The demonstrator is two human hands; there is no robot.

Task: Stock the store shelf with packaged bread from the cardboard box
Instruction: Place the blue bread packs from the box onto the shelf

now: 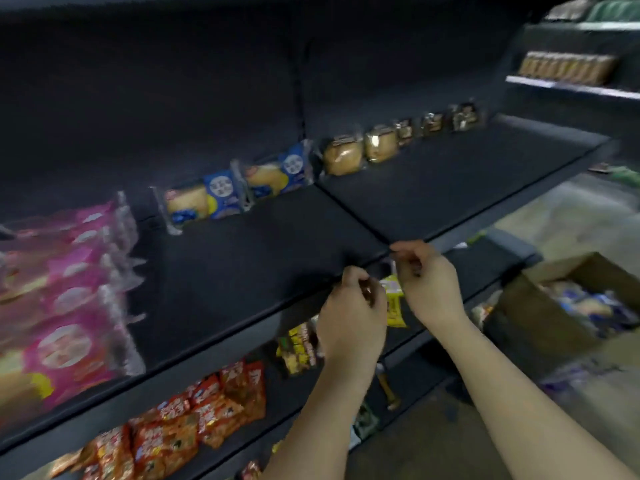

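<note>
Two hands meet at the front lip of the store shelf [242,265], the left hand [353,306] and right hand [429,282] with fingers curled. Blur hides whether they pinch anything. Packaged bread [207,202] lines the shelf's back toward 12 o'clock, and more fills the cardboard box [519,306] at 3 o'clock. A careless placement could topple the upright packs. The frame edge cuts off the box's right side.

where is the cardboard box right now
In the head view the cardboard box sits open, low at the right edge. It is below the front of the dark shelf, just right of the right hand, with blue bread packs inside.
</note>
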